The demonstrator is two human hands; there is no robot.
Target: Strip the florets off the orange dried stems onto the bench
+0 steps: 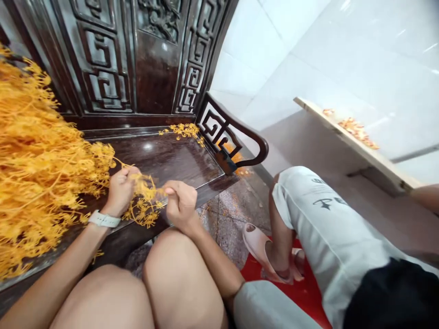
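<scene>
A large heap of yellow-orange, many-branched sprigs (51, 160), which look like artificial plants, fills the left side of the bench. My left hand (120, 189), with a pale watch on the wrist, is closed around the stem of one yellow sprig (146, 201) at the heap's right edge. The sprig's thin branches hang between my two hands above my knees. With thumb and forefinger, my right hand (181, 203) pinches the tip of a branch of this same sprig. The fingertips hide the exact spot of that grip.
The dark wooden bench (161, 157) has a carved back and a curled armrest (260, 151). A small yellow bunch (187, 131) lies in its far corner. On the right sits another person in white shorts (318, 214), beside a pale board (343, 130) bearing orange bits. Orange scraps dot the floor.
</scene>
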